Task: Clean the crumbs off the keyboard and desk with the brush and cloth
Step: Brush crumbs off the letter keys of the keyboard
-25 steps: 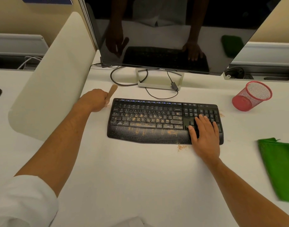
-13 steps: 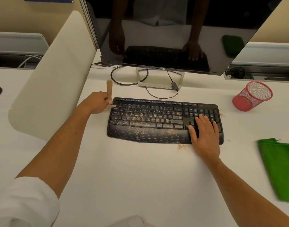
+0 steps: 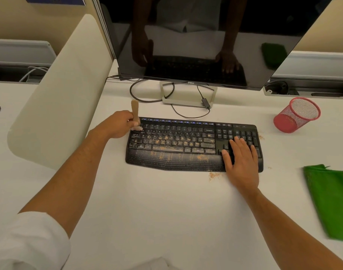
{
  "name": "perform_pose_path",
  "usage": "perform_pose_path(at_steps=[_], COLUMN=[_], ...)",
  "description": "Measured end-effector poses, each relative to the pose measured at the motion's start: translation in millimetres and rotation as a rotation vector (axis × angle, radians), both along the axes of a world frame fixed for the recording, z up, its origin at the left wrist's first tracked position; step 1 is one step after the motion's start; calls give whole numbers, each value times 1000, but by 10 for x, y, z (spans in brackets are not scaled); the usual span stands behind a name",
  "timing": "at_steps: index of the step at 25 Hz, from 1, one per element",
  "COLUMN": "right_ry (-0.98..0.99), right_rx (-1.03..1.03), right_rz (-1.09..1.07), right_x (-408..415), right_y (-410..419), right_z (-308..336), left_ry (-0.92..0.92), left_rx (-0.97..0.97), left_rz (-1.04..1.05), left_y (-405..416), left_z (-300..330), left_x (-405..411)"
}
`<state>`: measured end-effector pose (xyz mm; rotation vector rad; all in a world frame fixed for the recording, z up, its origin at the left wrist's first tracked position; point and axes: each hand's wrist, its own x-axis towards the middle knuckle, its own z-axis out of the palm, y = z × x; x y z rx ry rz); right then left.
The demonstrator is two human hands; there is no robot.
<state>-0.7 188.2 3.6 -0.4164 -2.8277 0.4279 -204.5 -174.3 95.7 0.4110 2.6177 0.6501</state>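
A white surface carries one black keyboard, which lies between the two hands and is dusted with tan crumbs across its middle keys and palm rest. The left hand grips one small wooden brush at the keyboard's far left corner, handle upright, pale bristles touching the top-left keys. The right hand lies flat, fingers straight and spread, pressing on the keyboard's right end over the number pad. Just left of that hand's heel, one small heap of crumbs sits on the surface. One green cloth lies well right of the right hand. Beyond it, one red mesh cup leans tilted. Beyond both hands stands one dark monitor.
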Motion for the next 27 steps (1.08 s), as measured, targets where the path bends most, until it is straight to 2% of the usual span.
perform_pose_path(at_steps=[3,4,8,11,15,18,20,22,24,25,27], right_ry=[-4,-5,6,11,12,7,9,3,-1,-3,0], right_rx=[1,4,5,7,-2,-2,-5,2,1,0,-6], right_rz=[3,4,1,3,8,10,12,11,10,10,10], right_x=[-4,-4,-3,2,2,1,2,4,5,6,6], right_y=[5,3,5,0,14,12,12,6,5,9,7], right_z=[-5,-6,-7,-5,-8,-12,-9,-2,7,7,2], left_ry=[43,77,122,175,273,300,265,135,8,-13,60], left_rx=[-217,-233,-15,-3,18,48,11,-41,4,58,135], left_rz=[21,34,60,111,292,332,303,269,314,360,418], left_y=[-43,-27,258,462,459,429,381,320,264,245,224], left_z=[88,116,172,151,82,17,-12,20,84,107,119], left_x=[-45,-44,66,145,225,365,442,438,381,352,317])
